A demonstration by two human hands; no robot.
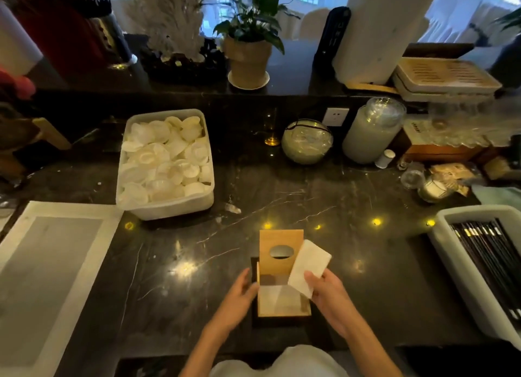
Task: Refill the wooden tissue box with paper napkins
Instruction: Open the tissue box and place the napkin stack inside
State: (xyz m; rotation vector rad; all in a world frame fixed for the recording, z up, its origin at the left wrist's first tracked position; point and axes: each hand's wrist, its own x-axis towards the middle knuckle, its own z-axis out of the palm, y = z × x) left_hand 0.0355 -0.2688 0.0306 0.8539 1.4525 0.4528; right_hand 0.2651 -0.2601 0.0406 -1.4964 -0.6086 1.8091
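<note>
1. Seen from above: dark marble counter (366,263) dotted with small yellow light reflections.
2. Near the front edge, centre: wooden tissue box (283,310), open, with napkins (277,297) already lying white and flat inside.
3. Hinged back and standing upright behind the opening: the box's lid (280,251), with 1 oval slot cut through it.
4. Left hand (239,294) against the box's left wall, fingers loosely curled and resting on the wood, gripping nothing else.
5. Right hand (328,293) at the box's right corner, thumb and fingers pinched on the lower edge of a folded white napkin stack (310,265), tilted up and to the right, partly over the opening.
6. Farther back on the left: a white plastic tub (166,207) heaped with pale round pieces, too blurred to identify.
7. Far right: a white tray (462,286) holding dark chopsticks (490,261).
8. Far left: a flat white-rimmed tray (17,235).
9. On the raised ledge behind: a potted plant (251,52).
</note>
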